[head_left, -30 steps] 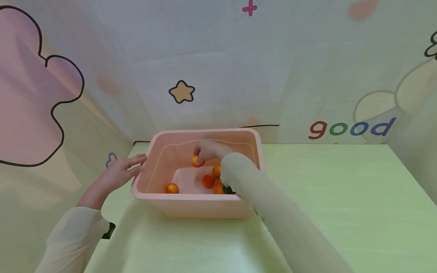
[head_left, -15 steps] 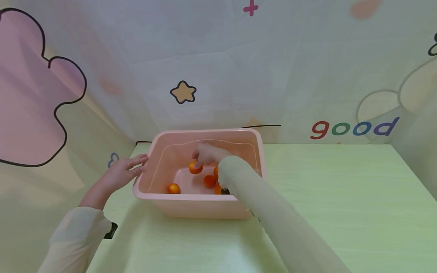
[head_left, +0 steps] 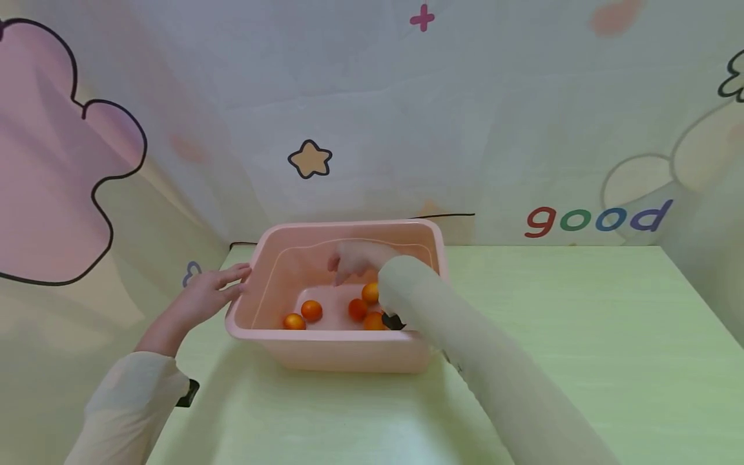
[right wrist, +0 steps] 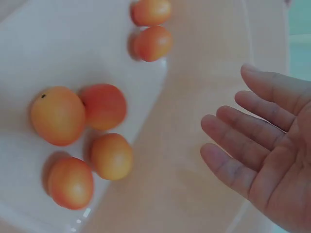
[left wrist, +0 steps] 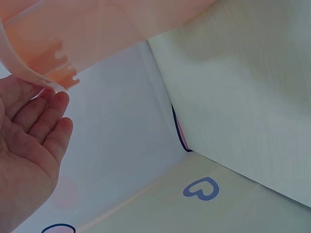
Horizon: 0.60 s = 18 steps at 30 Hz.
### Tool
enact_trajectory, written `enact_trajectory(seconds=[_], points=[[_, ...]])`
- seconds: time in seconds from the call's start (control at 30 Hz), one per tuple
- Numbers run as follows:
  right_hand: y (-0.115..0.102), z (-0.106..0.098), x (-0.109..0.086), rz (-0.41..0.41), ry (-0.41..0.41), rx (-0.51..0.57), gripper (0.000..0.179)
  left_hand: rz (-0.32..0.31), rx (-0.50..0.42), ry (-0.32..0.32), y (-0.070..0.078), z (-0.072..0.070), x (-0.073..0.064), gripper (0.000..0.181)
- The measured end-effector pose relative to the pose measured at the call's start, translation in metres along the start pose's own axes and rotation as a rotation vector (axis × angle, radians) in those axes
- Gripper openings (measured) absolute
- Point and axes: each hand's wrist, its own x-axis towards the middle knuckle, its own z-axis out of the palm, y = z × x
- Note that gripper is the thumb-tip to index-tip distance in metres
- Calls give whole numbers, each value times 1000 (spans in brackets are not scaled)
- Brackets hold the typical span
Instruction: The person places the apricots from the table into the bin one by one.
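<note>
Inside the pink plastic basin [head_left: 343, 353] my right hand [head_left: 354, 259] hovers with nothing in it, its fingers loosely extended in the right wrist view. Several round, orange-red fruits lie on the basin's floor; their exact kind is unclear. Two of them, an orange-red fruit [head_left: 311, 310] and a yellower fruit [head_left: 294, 321], sit together at the left. A cluster with a redder fruit [right wrist: 103, 107] and a larger orange fruit [right wrist: 58, 115] lies at the right, partly hidden by my sleeve in the head view. My left hand [head_left: 203, 298] touches the basin's left rim with relaxed fingers.
The basin stands on a pale green table [head_left: 569, 336], close to the back. Behind it hangs a printed cloth backdrop [head_left: 395, 142] with a star and the word "good". Cloth also closes in the left and right sides.
My right hand has let go of a fruit, which now lies on the basin floor beside the left one. The left hand has stayed at the rim.
</note>
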Motion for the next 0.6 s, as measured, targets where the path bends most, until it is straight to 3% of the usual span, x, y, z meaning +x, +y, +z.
enact_trajectory(seconds=[0.13,0.4,0.53,0.6], points=[[-7,-7,-9,47,2,-25,22,7,1,3,2,0,-1,56],[-19,-20,-10,31,-91,-190,22,29,15,9,4,0,-3,57],[-16,-28,14,-84,-172,-386,25,25,16,5,3,0,-2,57],[-11,-32,41,-234,-233,-552,30,19,14,1,3,0,-1,57]])
